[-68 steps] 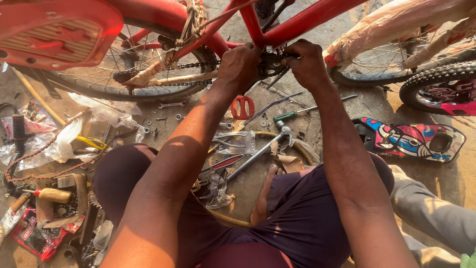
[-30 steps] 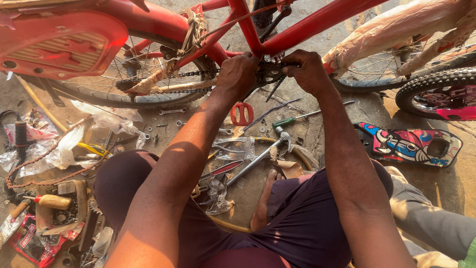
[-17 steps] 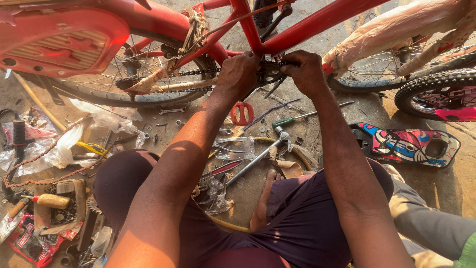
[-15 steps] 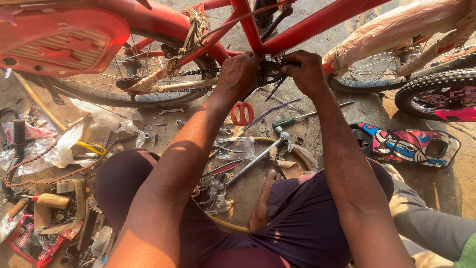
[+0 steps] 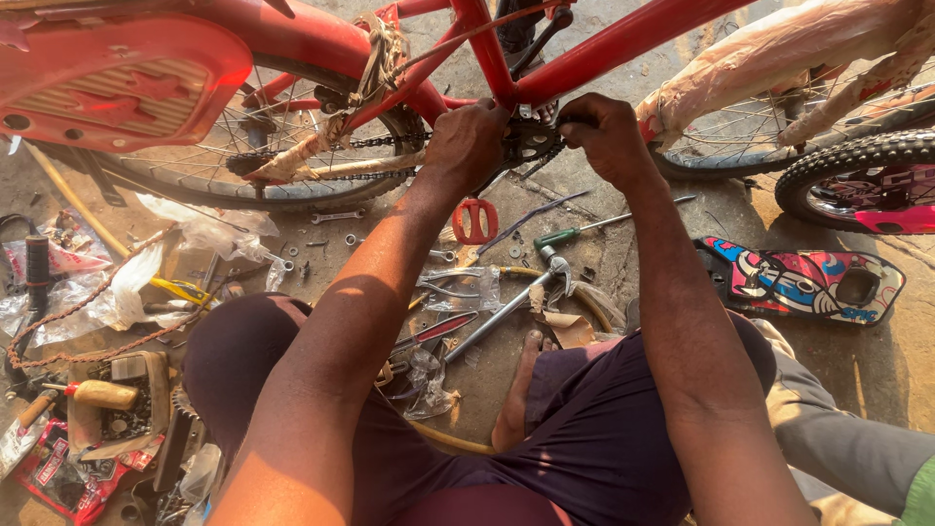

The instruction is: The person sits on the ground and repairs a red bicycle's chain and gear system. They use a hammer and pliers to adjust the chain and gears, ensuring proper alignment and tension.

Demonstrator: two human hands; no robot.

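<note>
Two bare hands work at the middle of a red bicycle frame (image 5: 623, 44), where its tubes meet above the chainring (image 5: 531, 141). The left hand (image 5: 469, 144) is closed in a narrow grip on the left side of the chainring, knuckles up; what sits inside the fist is hidden. The right hand (image 5: 606, 131) is closed on the other side, around a dark part that looks like a crank or tool handle, though that cannot be told for sure. The chainring lies between the two grips, touching or nearly touching both, and the chain (image 5: 380, 143) runs off from the left grip toward the rear wheel (image 5: 234, 185).

Pinching looks like the main risk: fingers sit right against teeth and chain, so a sudden turn or a slipping hold could drag skin into them. A slip could also knock knuckles against the frame tubes just above.

Room is tight. Tubes close in over both grips, the rear wheel stands just left of the left grip, and a second wheel (image 5: 857, 161) sits well right of the right grip. Below the grips the floor is crowded: a red-handled tool (image 5: 475, 219), a screwdriver (image 5: 584, 230), a long wrench (image 5: 506, 312) and a colourful painted board (image 5: 808, 282) near the person's knees. Open space lies mostly straight back toward the body.
</note>
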